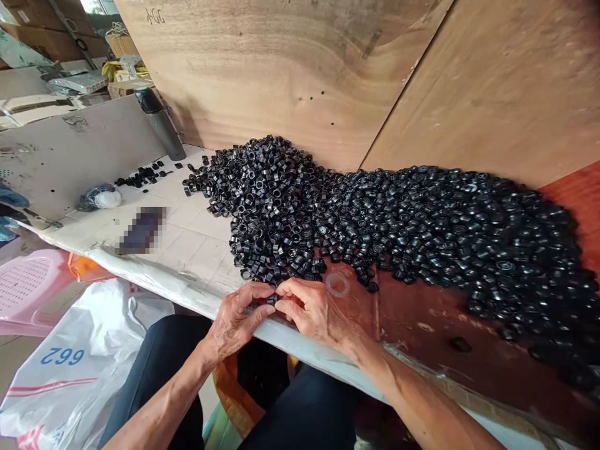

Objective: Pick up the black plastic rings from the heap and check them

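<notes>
Both my left hand (pixel 234 315) and my right hand (pixel 312 310) are at the table's front edge, their fingertips meeting on a small black plastic ring (pixel 270 300). Just beyond them spreads a large heap of black plastic rings (pixel 276 212), continuing to the right as a broad layer of rounder black parts (pixel 473 244). A translucent flat ring (pixel 337 285) lies beside my right hand on the reddish-brown board (pixel 422 312). A small scattered group of black parts (pixel 140 176) lies to the left on the white tiled surface (pixel 197 250).
Plywood panels (pixel 262 69) stand behind the heap. On the left are a steel flask (pixel 160 123), a plastic-wrapped bundle (pixel 99 197) and a pixelated dark object (pixel 142 230). Below the table edge are my dark-clothed knees (pixel 159 350), a white woven sack (pixel 79 369) and a pink stool (pixel 32 281).
</notes>
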A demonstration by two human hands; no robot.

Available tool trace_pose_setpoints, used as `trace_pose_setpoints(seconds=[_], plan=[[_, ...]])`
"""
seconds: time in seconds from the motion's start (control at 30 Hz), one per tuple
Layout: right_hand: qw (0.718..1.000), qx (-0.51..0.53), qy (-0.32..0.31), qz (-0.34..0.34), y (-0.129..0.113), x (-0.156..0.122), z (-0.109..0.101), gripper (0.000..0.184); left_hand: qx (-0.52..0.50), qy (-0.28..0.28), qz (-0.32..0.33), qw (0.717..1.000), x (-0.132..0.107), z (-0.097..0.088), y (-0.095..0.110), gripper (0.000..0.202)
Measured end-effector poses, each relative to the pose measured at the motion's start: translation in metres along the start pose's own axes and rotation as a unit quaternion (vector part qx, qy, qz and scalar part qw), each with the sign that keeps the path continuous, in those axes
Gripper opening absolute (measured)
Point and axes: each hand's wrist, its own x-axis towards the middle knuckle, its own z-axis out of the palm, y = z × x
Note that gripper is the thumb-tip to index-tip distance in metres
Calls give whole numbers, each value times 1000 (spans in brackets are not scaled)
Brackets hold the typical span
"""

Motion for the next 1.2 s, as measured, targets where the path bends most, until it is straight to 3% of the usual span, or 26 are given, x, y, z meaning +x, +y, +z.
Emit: trace_pose_setpoints(seconds=[0.13, 0.27, 0.47, 0.67, 0.77, 0.9, 1.0, 1.2], plan=[[998, 4, -18, 58, 0, 3, -6, 28, 25, -52, 69, 996, 2, -2, 4, 20], [997, -69, 25, 38, 9, 7, -17, 23, 67, -96, 55, 992, 5, -2, 11, 10], [979, -201, 21, -38, 30, 7, 3, 16, 140, 52, -73, 986, 12, 16, 6, 4], [953, -299, -12, -42, 34, 4, 16, 11, 156, 45, -38, 986, 13, 23, -2, 12], [964, -262, 11, -44, 36, 4, 15, 13, 167, 39, -28, 985, 11, 23, -2, 13], [992, -100, 75, -32, 35, 7, 11, 9, 179, 43, -35, 982, 10, 25, 0, 9], [996, -19, 63, -53, 32, 9, 8, 8, 173, 56, -61, 981, 9, 26, 3, 10], [996, 34, 19, -85, 29, 7, 4, 29, 99, 71, -106, 987, 4, 22, 2, 27]])
